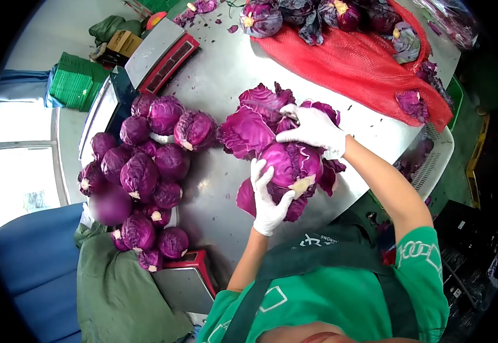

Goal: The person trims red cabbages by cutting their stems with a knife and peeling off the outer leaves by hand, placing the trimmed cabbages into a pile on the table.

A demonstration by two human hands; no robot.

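Observation:
A red cabbage [286, 163] sits on the metal table, its pale cut stem turned toward me. My left hand [269, 200], in a white glove, grips the near left side of this head with thumb and fingers curved round it. Over its far side, my gloved right hand [313, 130] has its fingers bent onto a purple leaf, thumb against the head; the exact grip is partly hidden. Loose outer cabbage leaves [247, 132] spread around and beneath the head.
To the left is a pile of trimmed red cabbages [139, 176], between two red-and-silver scales [171, 63]. A red mesh sack [329, 66] with untrimmed cabbages lies at the far right. Beside the table's right edge stands a white plastic basket [440, 157].

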